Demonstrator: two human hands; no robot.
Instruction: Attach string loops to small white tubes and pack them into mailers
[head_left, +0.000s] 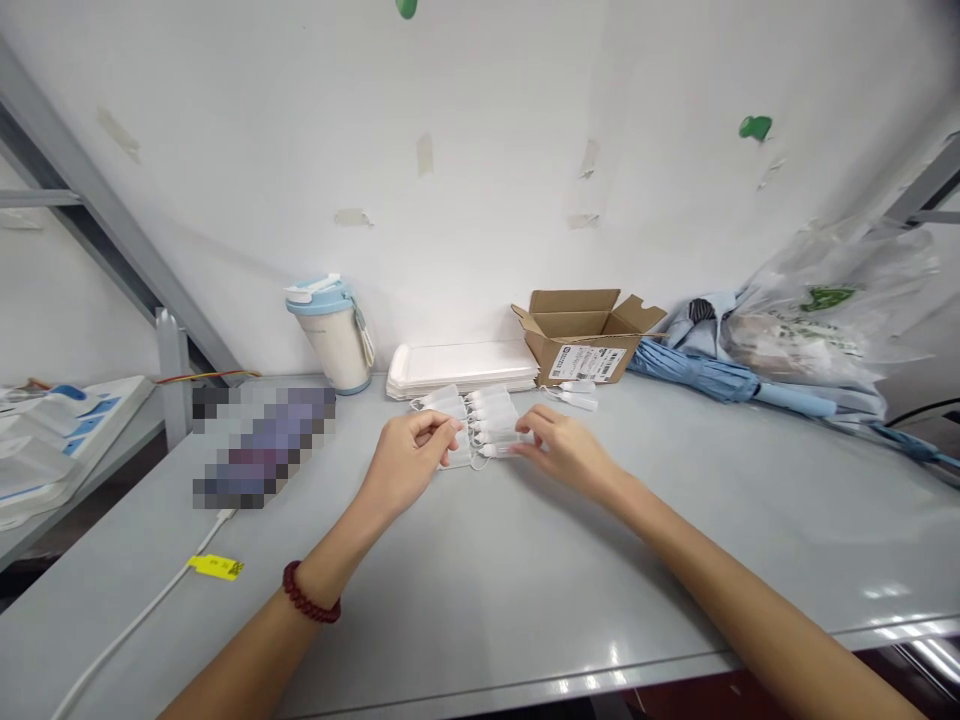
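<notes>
Small translucent dropper bottles with white caps and thin loops lie in two columns on the grey table, caps toward the left. At the right column's near end, my right hand has its fingertips closed on the base of the nearest dropper bottle. My left hand is beside the left column with thumb and index finger pinched together. Whatever is in that pinch, if anything, is too small to make out, and the hand partly hides the left column.
Behind the bottles is a stack of white trays. An open cardboard box stands to its right, with loose bottles in front. A tumbler, a pixelated flat object with a cable, a blue umbrella and a plastic bag also lie around.
</notes>
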